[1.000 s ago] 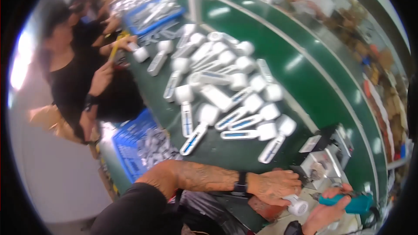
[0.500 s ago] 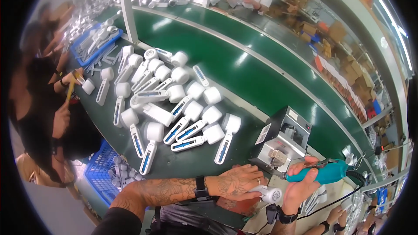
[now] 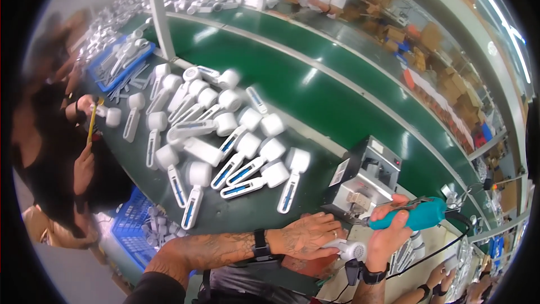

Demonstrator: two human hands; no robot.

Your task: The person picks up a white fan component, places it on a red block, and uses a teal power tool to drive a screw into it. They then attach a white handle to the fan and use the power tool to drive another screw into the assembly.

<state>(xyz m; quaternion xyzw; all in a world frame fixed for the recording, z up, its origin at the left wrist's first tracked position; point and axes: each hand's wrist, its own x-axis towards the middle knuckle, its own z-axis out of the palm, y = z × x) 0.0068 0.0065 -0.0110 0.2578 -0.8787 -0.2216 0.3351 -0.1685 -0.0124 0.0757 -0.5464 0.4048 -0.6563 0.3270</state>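
Note:
My left hand (image 3: pixel 309 236) is closed round the handle of a white handheld piece with a round perforated head (image 3: pixel 354 251), low over the bench. My right hand (image 3: pixel 391 233) grips a teal electric screwdriver (image 3: pixel 419 215), lying roughly level, its tip toward the front of a small metal screw feeder (image 3: pixel 368 174). Whether the tip touches the feeder I cannot tell. Beneath my left hand is a reddish-brown pad (image 3: pixel 306 266). Several similar white pieces (image 3: pixel 247 146) lie spread over the green bench ahead, many with blue strips in their handles.
A green conveyor (image 3: pixel 315 95) runs behind the bench past a white post (image 3: pixel 159 11). Blue baskets (image 3: pixel 128 231) of parts stand at the left. A co-worker on the left holds a yellow-handled tool (image 3: pixel 91 124). The screwdriver's black cord (image 3: pixel 433 262) loops at right.
The screwdriver's body has tilted up slightly at its cord end, with its tip still by the feeder. My left hand keeps its hold. At left, the co-worker's hands have shifted.

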